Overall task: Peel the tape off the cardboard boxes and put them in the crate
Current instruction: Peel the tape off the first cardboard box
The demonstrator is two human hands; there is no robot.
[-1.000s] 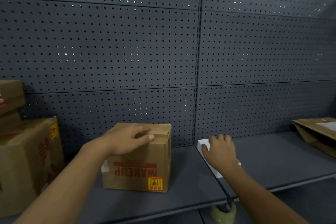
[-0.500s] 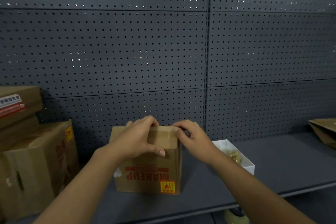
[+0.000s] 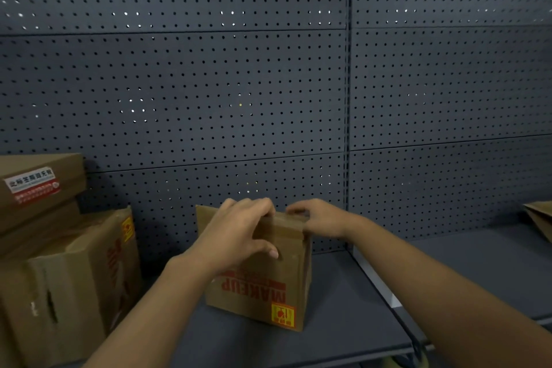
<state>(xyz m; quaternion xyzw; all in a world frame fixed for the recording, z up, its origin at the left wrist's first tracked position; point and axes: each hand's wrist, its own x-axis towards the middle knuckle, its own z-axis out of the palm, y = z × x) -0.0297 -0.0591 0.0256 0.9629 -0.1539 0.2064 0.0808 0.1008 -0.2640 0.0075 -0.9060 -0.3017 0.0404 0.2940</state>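
Small box (image 3: 263, 281) on shelf (image 3: 343, 308), 6 o'clock; our left hand (image 3: 239, 236) clamps top edge; right hand (image 3: 319, 219) fingers curled at 1 o'clock corner, pinch unclear; we judge it light, stiff; hold corners.

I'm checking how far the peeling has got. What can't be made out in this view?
- Tape on the small box: the top seam is hidden under the left hand and right hand.
- Right hand's grip: its fingertips lie behind the box's top edge.
- Crate: not in view.
- Brown cardboard item: cut off by the right edge.
- Stacked boxes: cut off by the left edge.
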